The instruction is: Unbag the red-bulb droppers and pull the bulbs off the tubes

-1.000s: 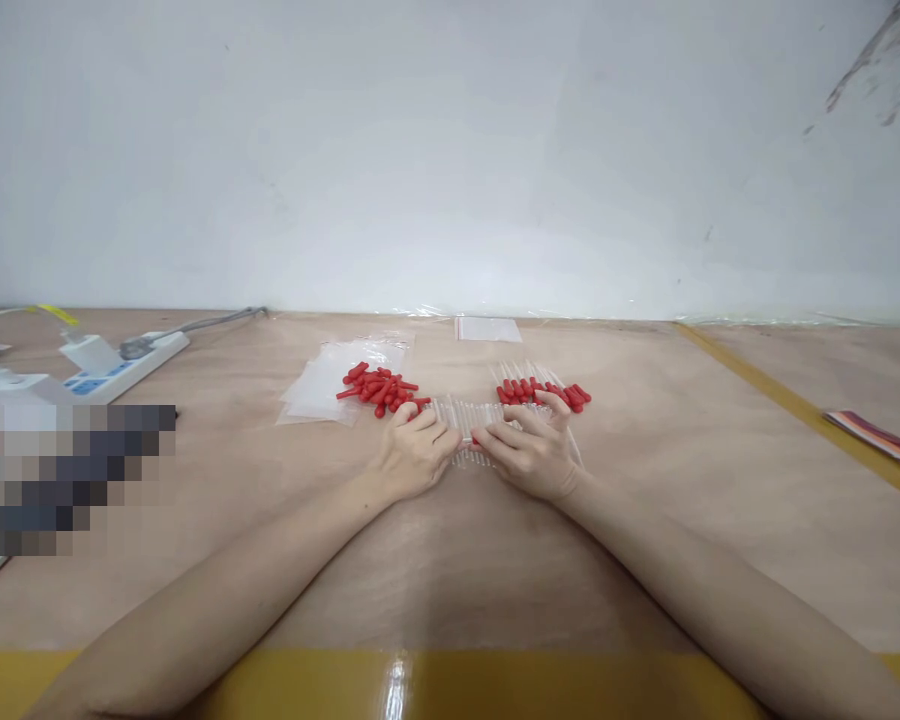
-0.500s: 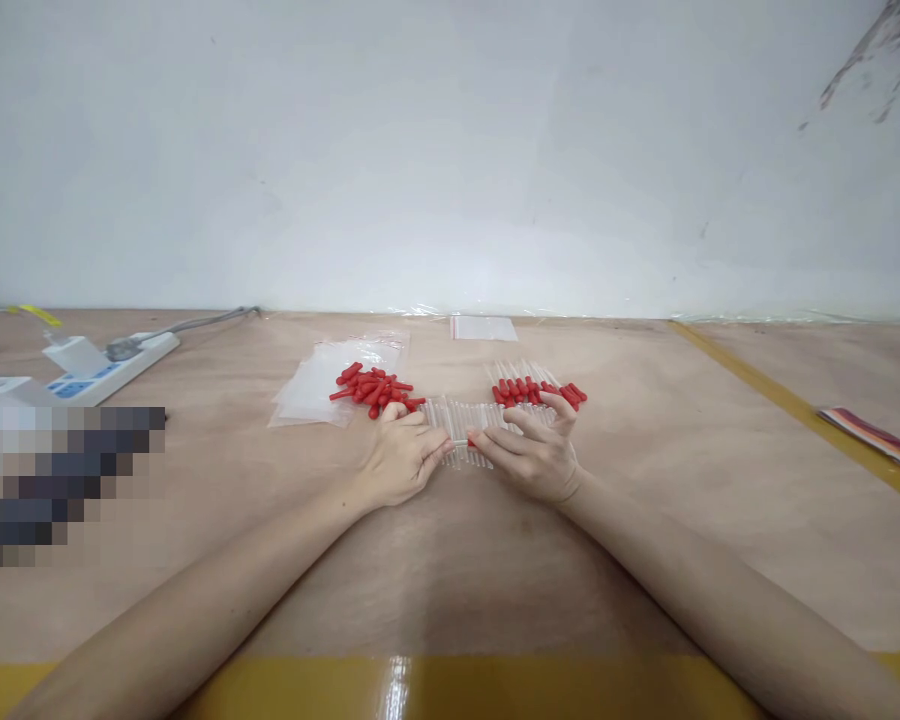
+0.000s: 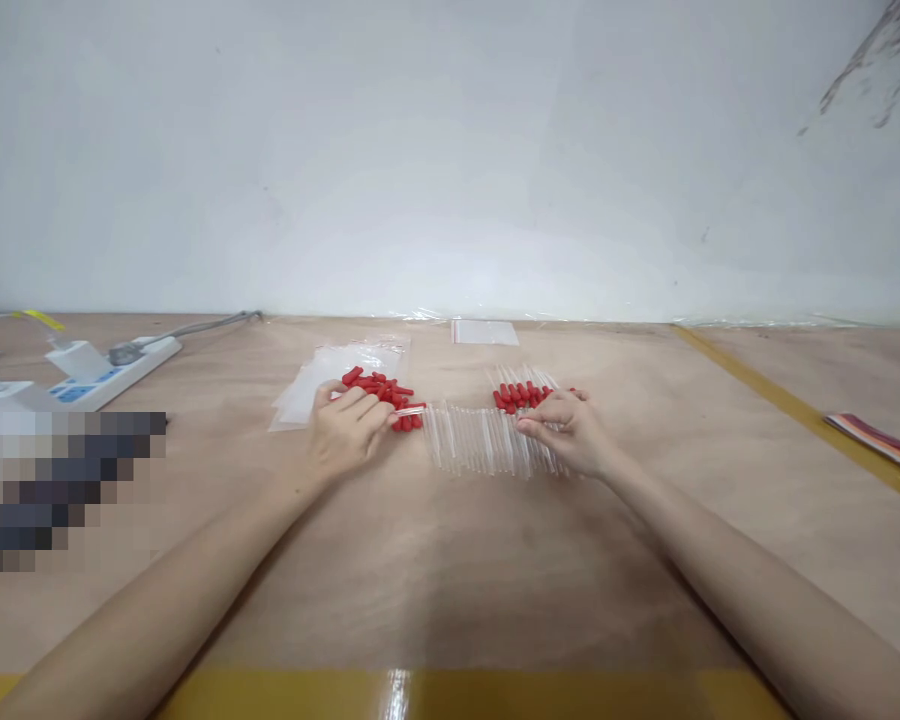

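My left hand (image 3: 349, 430) rests beside a loose pile of small red rubber caps (image 3: 386, 388), fingers curled and pinched on one clear glass tube whose end sticks out to the right. A row of clear glass tubes (image 3: 476, 440) lies side by side in the middle of the table. At the right end of that row sits my right hand (image 3: 574, 430), fingers bent down onto the tubes. Just behind it lies a second group of tubes fitted with red caps (image 3: 521, 392).
Clear plastic bags (image 3: 322, 375) lie under and left of the cap pile, and one small zip bag (image 3: 485, 331) by the wall. A white power strip (image 3: 109, 368) with cable sits far left. Coloured paper (image 3: 881, 440) lies far right. Yellow tape (image 3: 450, 695) edges the table.
Both hands were together over the middle of the tube row. My left hand has moved left to the red caps with one tube; my right hand has slid to the row's right end.
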Tool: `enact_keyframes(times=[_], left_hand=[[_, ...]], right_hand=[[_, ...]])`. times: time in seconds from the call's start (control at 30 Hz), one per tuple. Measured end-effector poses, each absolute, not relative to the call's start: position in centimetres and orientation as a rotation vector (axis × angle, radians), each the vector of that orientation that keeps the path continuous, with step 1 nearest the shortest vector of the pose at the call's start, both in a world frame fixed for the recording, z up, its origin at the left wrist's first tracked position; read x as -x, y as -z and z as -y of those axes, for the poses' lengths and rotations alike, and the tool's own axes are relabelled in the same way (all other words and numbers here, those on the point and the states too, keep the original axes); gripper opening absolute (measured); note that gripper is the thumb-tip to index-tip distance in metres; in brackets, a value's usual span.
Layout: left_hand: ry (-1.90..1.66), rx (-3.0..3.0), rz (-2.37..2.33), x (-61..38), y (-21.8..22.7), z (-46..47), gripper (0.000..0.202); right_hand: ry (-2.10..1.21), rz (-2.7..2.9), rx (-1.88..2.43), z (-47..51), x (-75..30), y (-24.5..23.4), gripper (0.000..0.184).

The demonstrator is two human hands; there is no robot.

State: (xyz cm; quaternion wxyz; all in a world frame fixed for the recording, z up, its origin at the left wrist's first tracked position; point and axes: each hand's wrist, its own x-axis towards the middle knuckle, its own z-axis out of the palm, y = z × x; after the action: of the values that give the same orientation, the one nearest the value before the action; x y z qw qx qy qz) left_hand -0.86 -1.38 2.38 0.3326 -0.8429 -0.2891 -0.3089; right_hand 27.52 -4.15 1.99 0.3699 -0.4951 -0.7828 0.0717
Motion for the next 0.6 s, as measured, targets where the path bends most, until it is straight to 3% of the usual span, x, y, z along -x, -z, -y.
enact_keyframes(times=[0.17,0.37,0.6], left_hand=[[0.752,2.467,1.124,-0.3,-1.8,1.5,0.025],[1.041,2.535,1.145,-1.6,-0.2,1.6,0.033],[1.076,2.541,1.142,-3.3,-0.1,1.6,0.015]], right_hand=[[-0.593,1.657,1.354,1.9,-29.9,-3.0,0.029],[-0.494,1.370,1.753,-0.4,-35.0,-2.6,0.034],[-0.308,1.351,1.879,-0.7,-37.0,-2.0,0.023]])
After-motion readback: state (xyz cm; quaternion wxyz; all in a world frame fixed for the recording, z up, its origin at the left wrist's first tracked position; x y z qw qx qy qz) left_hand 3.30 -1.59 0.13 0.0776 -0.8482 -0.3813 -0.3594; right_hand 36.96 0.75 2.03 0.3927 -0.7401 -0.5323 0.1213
